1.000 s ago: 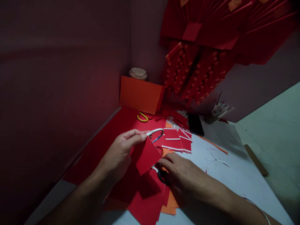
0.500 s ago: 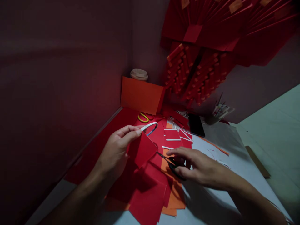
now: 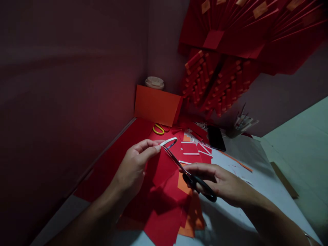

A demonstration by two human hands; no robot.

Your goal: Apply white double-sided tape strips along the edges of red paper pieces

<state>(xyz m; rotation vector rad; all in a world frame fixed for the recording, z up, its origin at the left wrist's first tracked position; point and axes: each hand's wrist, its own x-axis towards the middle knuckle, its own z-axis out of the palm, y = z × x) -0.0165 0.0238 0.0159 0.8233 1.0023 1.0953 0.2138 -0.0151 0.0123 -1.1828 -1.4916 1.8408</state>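
Pinching narrow white tape roll point(image 3: 169, 140) in my left hand point(image 3: 135, 159), above red paper sheets point(image 3: 160, 223). My right hand point(image 3: 212, 177) grasps black-handled scissors point(image 3: 189, 177); tips shifted from red square's corner up to tape, so tape now at blades; contact uncertain. Square no longer distinct. Room rightward over white tabletop point(image 3: 266, 181); phone point(image 3: 216, 138) beyond scissors.

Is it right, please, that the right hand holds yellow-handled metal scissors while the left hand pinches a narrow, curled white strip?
Not quite: as the head view shows, the right hand holds black-handled metal scissors, not yellow-handled ones, while the left hand does pinch a narrow, curled white strip.
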